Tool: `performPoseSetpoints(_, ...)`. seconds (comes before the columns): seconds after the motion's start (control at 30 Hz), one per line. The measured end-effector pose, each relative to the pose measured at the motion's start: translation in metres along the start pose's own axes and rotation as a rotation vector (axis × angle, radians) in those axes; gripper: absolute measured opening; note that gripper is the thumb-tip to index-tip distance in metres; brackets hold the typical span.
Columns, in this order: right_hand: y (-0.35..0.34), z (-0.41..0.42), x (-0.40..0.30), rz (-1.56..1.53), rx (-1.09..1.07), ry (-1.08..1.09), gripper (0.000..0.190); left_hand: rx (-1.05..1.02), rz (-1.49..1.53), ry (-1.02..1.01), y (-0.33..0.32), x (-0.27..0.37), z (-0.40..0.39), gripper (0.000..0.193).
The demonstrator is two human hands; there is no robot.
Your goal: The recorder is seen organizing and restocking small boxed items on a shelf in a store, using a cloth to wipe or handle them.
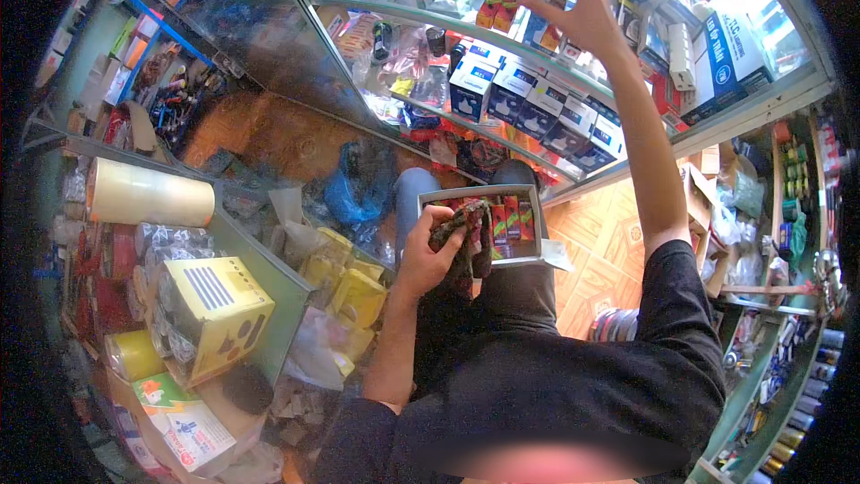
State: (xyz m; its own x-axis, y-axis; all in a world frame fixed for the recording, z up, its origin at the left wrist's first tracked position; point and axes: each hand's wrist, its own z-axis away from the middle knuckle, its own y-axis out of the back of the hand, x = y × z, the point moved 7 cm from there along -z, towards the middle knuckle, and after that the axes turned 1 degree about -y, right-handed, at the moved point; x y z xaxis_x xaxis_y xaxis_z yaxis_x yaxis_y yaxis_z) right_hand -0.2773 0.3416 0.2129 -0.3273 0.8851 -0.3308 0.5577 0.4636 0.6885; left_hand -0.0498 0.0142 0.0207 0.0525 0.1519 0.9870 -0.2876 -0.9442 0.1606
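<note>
My left hand (435, 242) grips a dark, crumpled cloth (478, 232) over an open white cardboard box (531, 189). Small red, black and yellow cartons (510, 218) stand in rows inside the box, partly hidden by the cloth. The box rests across my thighs. At the upper shelf of a glass display case, my right hand (583, 10) is raised with thumb and fingers spread. Two small red-and-black cartons (497, 10) stand by its thumb tip. Something shiny shows between the fingers, seemingly packaging behind them.
White-and-blue bulb boxes (514, 94) line the lower glass shelf. A large LED lamp box (725, 57) stands at the case's right. On my left are a yellow carton (218, 312), a roll of clear film (153, 193) and yellow packets (356, 299). Stocked shelves (772, 349) flank my right.
</note>
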Motion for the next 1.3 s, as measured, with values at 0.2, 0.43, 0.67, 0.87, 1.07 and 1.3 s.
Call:
performPoseSetpoints(0.2,0.055,0.015,0.021,0.087,-0.198,-0.039,0.092,-0.006,0.032,0.003,0.000,-0.009,0.002,0.022)
performPoseSetpoints(0.43,0.051,0.046,0.014,0.253,-0.442,-0.105,0.084,-0.070,0.015,-0.003,-0.013,0.000,-0.005,0.023)
performPoseSetpoints(0.67,0.030,0.041,0.011,0.306,-0.477,-0.115,0.092,-0.105,0.074,-0.008,-0.025,-0.009,-0.004,0.026)
performPoseSetpoints(0.87,0.009,0.034,0.021,0.180,-0.511,-0.131,0.108,-0.107,0.089,0.029,-0.024,-0.014,0.002,0.026)
performPoseSetpoints(1.07,-0.005,0.031,0.021,0.131,-0.392,-0.072,0.102,-0.101,0.041,-0.034,-0.023,-0.005,0.001,0.025)
performPoseSetpoints(1.3,-0.009,0.027,0.007,0.035,-0.334,-0.083,0.096,-0.116,0.014,0.037,-0.020,-0.012,0.002,0.025)
